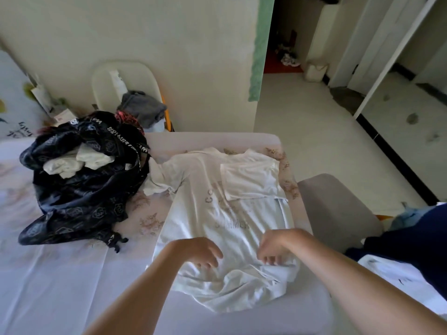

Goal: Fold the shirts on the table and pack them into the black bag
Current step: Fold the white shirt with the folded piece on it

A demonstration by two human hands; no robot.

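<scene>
A white shirt (225, 213) with grey lettering lies spread on the table, its right sleeve folded in over the chest and its near hem bunched. My left hand (198, 252) hovers over the shirt's lower left with fingers loosely curled, holding nothing. My right hand (273, 247) sits at the lower right, fingertips on the rumpled hem; whether it pinches the cloth is unclear. The black bag (82, 189) with white lettering on its strap slumps open at the left, with white folded clothes (77, 160) inside.
A pale floral cloth covers the table (72, 286). A grey chair (338, 213) stands at the right edge. A white chair (125, 81) with grey clothes stands behind the bag. Dark blue and white garments (411, 250) lie at far right.
</scene>
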